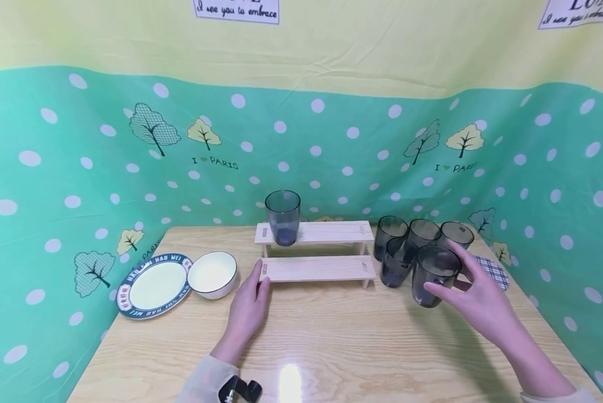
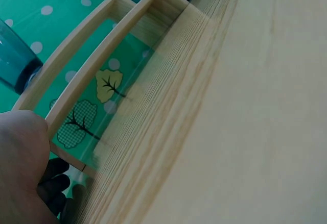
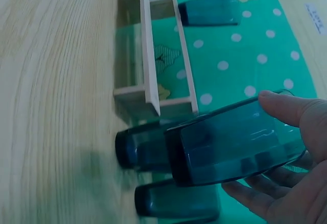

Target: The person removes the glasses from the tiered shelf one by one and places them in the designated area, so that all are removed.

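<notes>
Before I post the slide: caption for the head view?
Right hand holds a dark glass; left hand grips a two-tier wooden rack bearing another glass.

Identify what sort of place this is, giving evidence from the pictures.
Probably a staged tabletop workspace: a printed polka-dot cloth lines the back and both sides of a wooden table, which bears low wooden shelves and several dark glasses.

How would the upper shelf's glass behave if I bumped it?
The glass might tip, since it's taller than wide and narrows toward its base. It could fall off, as the upper shelf is narrow and raised. It looks rigid, perhaps breakable, with see-through walls.
</notes>
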Action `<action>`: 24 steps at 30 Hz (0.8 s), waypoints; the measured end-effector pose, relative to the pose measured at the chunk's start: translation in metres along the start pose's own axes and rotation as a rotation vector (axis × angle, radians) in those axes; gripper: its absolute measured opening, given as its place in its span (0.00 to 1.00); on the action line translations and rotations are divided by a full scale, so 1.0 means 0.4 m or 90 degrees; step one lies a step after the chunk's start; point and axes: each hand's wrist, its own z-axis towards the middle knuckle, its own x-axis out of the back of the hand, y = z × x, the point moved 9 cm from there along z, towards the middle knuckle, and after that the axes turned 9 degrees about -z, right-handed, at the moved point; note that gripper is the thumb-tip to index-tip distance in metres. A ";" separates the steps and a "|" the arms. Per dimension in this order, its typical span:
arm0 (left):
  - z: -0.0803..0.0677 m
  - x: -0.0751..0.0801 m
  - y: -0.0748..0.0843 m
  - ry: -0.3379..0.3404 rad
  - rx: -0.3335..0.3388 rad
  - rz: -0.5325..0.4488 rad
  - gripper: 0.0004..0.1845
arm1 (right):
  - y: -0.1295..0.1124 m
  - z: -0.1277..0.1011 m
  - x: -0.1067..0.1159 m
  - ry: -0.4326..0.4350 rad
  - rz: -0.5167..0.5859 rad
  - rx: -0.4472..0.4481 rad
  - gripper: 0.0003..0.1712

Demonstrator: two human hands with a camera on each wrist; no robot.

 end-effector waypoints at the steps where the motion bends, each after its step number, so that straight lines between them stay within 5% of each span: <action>1: 0.000 0.000 0.001 0.000 0.000 0.001 0.33 | 0.008 0.001 0.002 -0.001 -0.008 -0.005 0.68; 24: -0.003 0.001 0.002 0.004 -0.004 0.011 0.33 | 0.153 0.085 -0.031 0.016 -0.042 -0.056 0.69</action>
